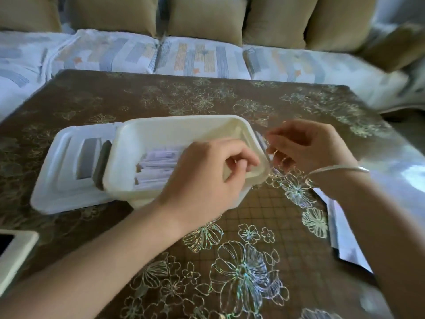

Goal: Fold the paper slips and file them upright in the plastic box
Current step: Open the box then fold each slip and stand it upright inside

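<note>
your left hand (207,178) hangs over the right end of the box (174,122), knuckles up and fingers curled in above its near right corner. i cannot tell whether those fingers pinch anything, since the hand hides what lies under them. your right hand (308,146) sits just beyond the box's right rim, close to the left hand but not touching it, with its fingers loosely bent toward the rim. a thin pale edge shows between those fingertips and the rim; it is too blurred to say whether it is a slip or whether you hold it.

the slips (158,162) stand packed in the box, just left of your left hand. the lid (62,171) lies open further left, against the box's far side from your hands. a bracelet (342,168) rings your right wrist. loose sheets (342,229) lie under your right forearm. a white-framed device (16,252) rests near your left elbow, cut by the frame edge. all of it sits on the flowered table (264,215).
</note>
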`<state>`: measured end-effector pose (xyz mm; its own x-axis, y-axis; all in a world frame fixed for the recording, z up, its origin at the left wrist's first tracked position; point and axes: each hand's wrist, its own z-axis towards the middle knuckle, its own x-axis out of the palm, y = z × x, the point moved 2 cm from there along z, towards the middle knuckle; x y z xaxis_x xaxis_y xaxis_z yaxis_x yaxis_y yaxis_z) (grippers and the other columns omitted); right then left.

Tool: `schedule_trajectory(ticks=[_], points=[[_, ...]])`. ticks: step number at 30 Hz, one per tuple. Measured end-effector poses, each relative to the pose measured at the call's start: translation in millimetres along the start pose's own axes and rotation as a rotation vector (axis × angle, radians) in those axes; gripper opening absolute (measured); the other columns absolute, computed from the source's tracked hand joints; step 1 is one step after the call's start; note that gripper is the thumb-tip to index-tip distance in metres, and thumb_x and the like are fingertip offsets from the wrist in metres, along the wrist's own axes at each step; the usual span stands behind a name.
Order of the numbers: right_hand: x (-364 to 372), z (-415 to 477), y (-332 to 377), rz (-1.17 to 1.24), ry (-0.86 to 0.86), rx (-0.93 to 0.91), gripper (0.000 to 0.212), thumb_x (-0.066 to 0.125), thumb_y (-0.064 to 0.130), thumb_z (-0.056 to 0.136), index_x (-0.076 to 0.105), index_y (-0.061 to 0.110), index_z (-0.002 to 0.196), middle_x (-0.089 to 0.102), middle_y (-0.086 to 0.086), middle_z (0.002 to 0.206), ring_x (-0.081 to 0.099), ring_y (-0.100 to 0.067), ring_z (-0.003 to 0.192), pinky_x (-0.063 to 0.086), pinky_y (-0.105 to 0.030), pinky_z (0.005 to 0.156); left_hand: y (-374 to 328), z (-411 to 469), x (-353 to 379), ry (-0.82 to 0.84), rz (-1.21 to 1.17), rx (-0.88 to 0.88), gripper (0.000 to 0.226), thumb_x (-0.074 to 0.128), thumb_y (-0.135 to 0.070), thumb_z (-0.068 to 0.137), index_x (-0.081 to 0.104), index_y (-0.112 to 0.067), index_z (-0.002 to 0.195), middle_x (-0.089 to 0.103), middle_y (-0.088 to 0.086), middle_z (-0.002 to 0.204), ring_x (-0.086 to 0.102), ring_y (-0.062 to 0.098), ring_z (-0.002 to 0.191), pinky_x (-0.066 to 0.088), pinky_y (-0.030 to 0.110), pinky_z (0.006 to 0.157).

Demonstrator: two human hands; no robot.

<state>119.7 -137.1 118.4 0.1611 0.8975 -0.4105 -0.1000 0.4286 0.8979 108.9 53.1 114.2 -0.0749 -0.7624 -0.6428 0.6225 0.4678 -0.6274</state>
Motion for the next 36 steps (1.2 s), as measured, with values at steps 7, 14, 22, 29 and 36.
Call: schedule_trajectory(ticks=[7, 14, 22, 29, 36], points=[[-46.5, -102.3, -118.1, -0.618, -0.332, 0.092, 0.007, 0.07, 0.02, 0.084, 0.069, 0.018, 0.09, 0.072, -0.004, 0.086, 0.068, -0.029, 0.079, 0.054, -0.045, 0.07, -52.7, -49.3, 101.8, 0.058, -0.019, 0.03, 0.02, 0.058, -0.017, 0.087, 0.072, -0.03, 0.091, 0.066, -0.02, 0.086, 0.053, 0.002, 0.093, 0.039, 0.029, 0.092], [-35.0, -142.8, -143.0, -1.205, -0.006, 0.269, 0.063, 0.017, 0.058, 0.097, 0.03, 0.025, 0.149, 0.03, 0.002, 0.156, 0.011, -0.015, 0.148, -0.009, -0.047, 0.118, -36.6, -87.7, 135.3, 0.108, -0.084, -0.189, 0.023, 0.061, -0.011, 0.087, 0.073, -0.031, 0.09, 0.067, -0.024, 0.086, 0.055, 0.002, 0.095, 0.038, 0.015, 0.087], [30.4, -181.1, -105.2, -0.796, 0.144, -0.072, 0.067, 0.034, 0.052, 0.086, 0.033, 0.024, 0.147, 0.046, 0.007, 0.146, 0.034, -0.017, 0.14, 0.022, -0.043, 0.117, 1.9, -116.9, 103.3, 0.115, 0.059, -0.196, 0.043, 0.063, 0.002, 0.085, 0.065, -0.029, 0.115, 0.059, -0.025, 0.116, 0.049, -0.01, 0.115, 0.029, 0.002, 0.101], [68.5, -197.8, -84.5, -0.249, 0.138, -0.042, 0.072, 0.041, 0.011, 0.074, 0.035, 0.022, 0.146, 0.054, 0.002, 0.135, 0.052, -0.007, 0.109, 0.036, -0.009, 0.091, 18.9, -158.2, 87.1, 0.212, 0.099, -0.08, 0.061, 0.063, -0.012, 0.074, 0.057, -0.024, 0.134, 0.051, -0.019, 0.139, 0.039, -0.003, 0.135, 0.023, 0.025, 0.116], [38.6, -191.5, -104.0, -0.582, 0.179, -0.28, 0.062, 0.052, 0.059, 0.08, 0.053, 0.026, 0.132, 0.05, 0.008, 0.141, 0.04, -0.008, 0.135, 0.032, -0.031, 0.113, 30.3, -153.2, 79.2, 0.269, 0.237, -0.005, 0.043, 0.065, -0.036, 0.085, 0.062, -0.033, 0.128, 0.055, -0.019, 0.136, 0.04, 0.002, 0.134, 0.024, 0.037, 0.118]])
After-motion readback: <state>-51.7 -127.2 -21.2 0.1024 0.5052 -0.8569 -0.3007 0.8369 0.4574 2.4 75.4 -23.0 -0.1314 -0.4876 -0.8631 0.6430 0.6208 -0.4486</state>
